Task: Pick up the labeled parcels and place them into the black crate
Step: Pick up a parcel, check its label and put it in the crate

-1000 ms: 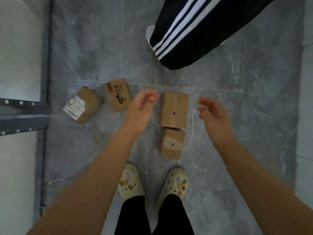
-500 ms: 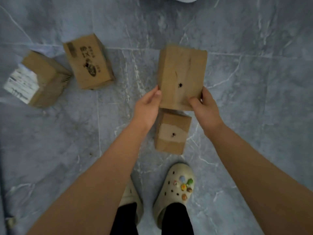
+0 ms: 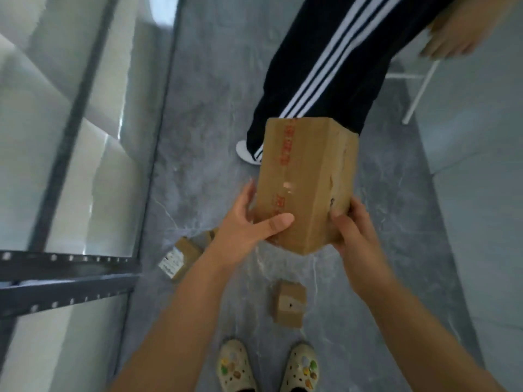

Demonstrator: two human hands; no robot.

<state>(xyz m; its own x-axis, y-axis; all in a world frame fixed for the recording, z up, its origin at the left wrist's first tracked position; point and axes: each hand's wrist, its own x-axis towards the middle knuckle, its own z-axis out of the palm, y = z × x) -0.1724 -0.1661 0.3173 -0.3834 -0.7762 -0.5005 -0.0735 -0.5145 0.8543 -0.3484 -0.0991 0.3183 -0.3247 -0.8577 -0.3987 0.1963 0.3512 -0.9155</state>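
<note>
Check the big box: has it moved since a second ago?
Yes. The big box is up off the floor, lifted away from the small box it lay beside.

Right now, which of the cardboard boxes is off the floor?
The tall box with red-printed tape, held up between the left hand and right hand. The small box and the white-labelled box lie on the floor.

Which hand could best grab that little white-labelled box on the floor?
Probably the left hand: the small white-labelled cardboard box lies left of its wrist; the right hand grips the tall brown carton farther away.
</note>
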